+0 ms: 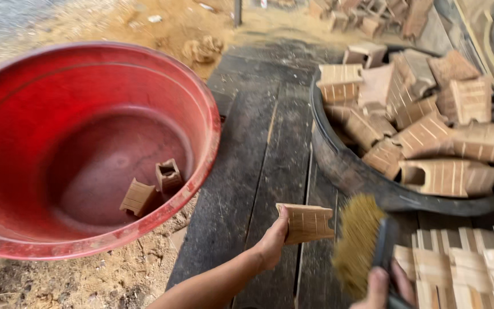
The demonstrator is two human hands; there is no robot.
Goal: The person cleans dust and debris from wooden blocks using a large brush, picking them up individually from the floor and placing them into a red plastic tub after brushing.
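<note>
The brush (pixel 357 243), gripped by the right hand (pixel 385 286), sits beside a grooved wood block (pixel 306 222) pinched at its end by the left hand (pixel 271 243); it looks light, stiff, rough.

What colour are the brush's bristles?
Yellowish-tan bristles on the brush, seen in the head view.

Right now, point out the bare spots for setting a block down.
Free: the dark planks between red tub and black tub; most of the red tub's floor beside two blocks. Crowded: black tub, pieces lower right.
</note>
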